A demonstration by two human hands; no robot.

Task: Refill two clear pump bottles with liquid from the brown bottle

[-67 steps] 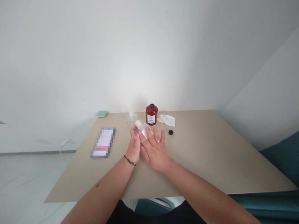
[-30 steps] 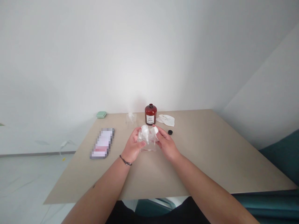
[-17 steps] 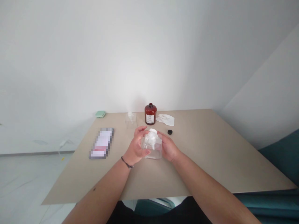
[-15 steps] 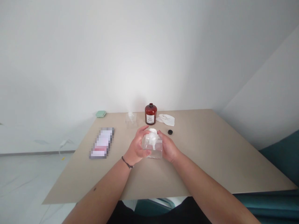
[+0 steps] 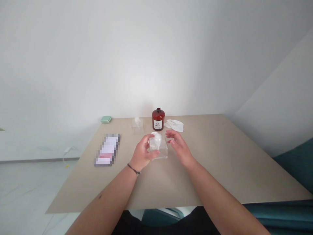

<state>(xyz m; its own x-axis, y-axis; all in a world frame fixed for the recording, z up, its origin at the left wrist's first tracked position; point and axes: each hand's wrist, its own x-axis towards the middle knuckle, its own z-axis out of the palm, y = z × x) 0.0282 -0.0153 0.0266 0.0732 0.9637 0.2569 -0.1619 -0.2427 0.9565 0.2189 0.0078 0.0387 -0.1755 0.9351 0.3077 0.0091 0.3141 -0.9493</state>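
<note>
A clear, square-sided container (image 5: 162, 150) with a white top (image 5: 156, 134) sits near the middle of the tabletop (image 5: 220, 163); whether its base touches down, I cannot tell. The left hand (image 5: 141, 155) clasps it from 9 o'clock, thumb across the near face and fingers around the far side. The right hand (image 5: 181, 147) is at 3 o'clock, just beside it and seemingly apart, fingers loosely curled and spread. The container is probably light, its smooth walls stiff and rather slippery; a grip low on two opposite sides should suit better than the white top. Farther out, a brown bottle (image 5: 158, 120) stands at 12 o'clock, a similar clear container (image 5: 137, 125) towards 11, crumpled white paper (image 5: 174, 125) towards 1, a green case (image 5: 106, 119) at 10 and a phone (image 5: 107, 150) at 9.
</note>
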